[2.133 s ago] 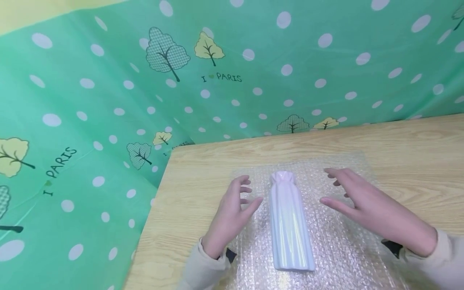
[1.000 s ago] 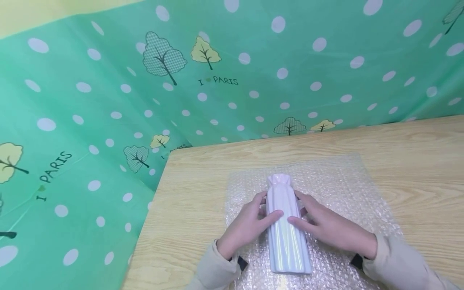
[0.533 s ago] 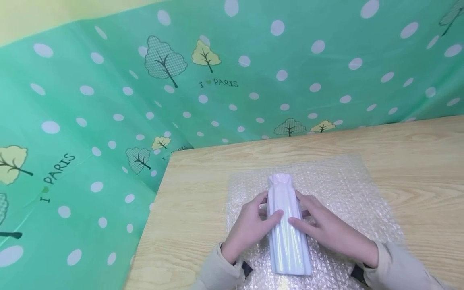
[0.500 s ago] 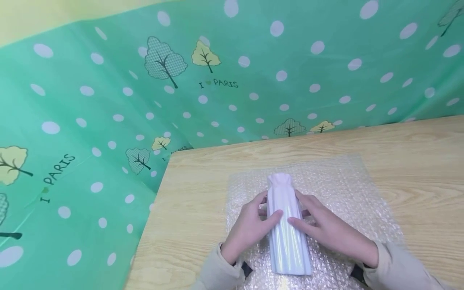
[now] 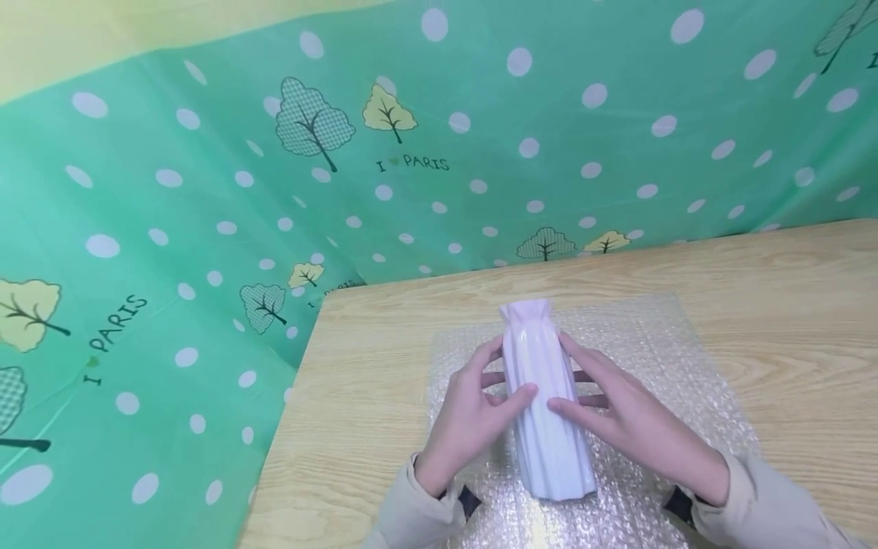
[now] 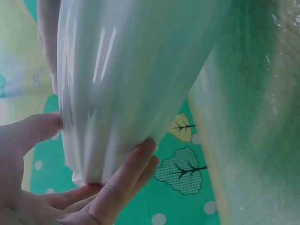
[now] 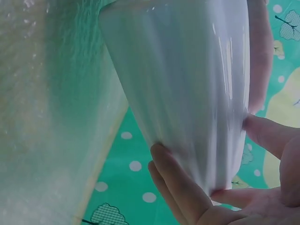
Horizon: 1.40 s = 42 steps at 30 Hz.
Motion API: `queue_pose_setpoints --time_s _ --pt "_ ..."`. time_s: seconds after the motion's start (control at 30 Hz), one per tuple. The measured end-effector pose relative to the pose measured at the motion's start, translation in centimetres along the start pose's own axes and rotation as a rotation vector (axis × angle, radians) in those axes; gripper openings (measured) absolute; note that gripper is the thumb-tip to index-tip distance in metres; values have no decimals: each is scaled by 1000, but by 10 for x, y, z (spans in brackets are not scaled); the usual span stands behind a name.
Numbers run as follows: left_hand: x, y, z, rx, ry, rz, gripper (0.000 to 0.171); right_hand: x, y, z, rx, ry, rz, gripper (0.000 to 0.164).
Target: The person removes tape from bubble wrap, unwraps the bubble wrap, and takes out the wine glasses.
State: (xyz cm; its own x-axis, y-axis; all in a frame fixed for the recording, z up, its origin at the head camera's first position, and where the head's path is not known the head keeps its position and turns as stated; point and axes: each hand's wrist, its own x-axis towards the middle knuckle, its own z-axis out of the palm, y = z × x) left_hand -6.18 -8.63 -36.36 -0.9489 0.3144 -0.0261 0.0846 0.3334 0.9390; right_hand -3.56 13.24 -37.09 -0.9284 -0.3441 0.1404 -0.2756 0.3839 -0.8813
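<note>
A glossy fluted vase (image 5: 549, 435), pinkish at its gathered neck and pale blue toward the base, is held between both hands above a sheet of bubble wrap (image 5: 658, 343). My left hand (image 5: 466, 415) grips its left side, thumb on the upper face and fingers around the edge. On the opposite side my right hand (image 5: 631, 408) holds it the same way, thumb tip close to the other thumb. Both wrist views show fingertips pressed on the vase (image 6: 126, 84), with a gap between its underside and the bubble wrap (image 7: 56, 140).
The bubble wrap lies flat on a light wooden table (image 5: 363, 366). A green dotted cloth (image 5: 439, 114) printed with trees hangs behind the table and along its left side.
Both hands came in from the sides and took hold of the lying vase. Since half a second ago its neck has risen and moved away, the vase now lifted and tilted off the wrap.
</note>
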Motion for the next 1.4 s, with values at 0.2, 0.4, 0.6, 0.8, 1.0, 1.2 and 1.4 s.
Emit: queue_pose_setpoints --time_s 0.2,0.4,0.6,0.8,1.0,1.2,1.4 --pt "1 8 -1 -18 19 55 72 1 -5 -2 -28 28 -32 83" --pt "1 13 -1 -39 54 91 73 2 -7 -3 -51 55 -93 83" --pt "4 14 -1 -35 94 120 74 7 -3 -5 -21 90 -119 89" --pt "7 13 0 24 120 209 74 13 -1 -7 4 130 -140 97" --pt "11 14 1 18 147 266 81 17 0 -8 3 190 -146 102" --pt "11 15 2 35 147 288 83 18 1 -9 4 207 -149 103" --pt "13 13 4 76 139 342 86 20 5 -9 -35 223 -167 109"
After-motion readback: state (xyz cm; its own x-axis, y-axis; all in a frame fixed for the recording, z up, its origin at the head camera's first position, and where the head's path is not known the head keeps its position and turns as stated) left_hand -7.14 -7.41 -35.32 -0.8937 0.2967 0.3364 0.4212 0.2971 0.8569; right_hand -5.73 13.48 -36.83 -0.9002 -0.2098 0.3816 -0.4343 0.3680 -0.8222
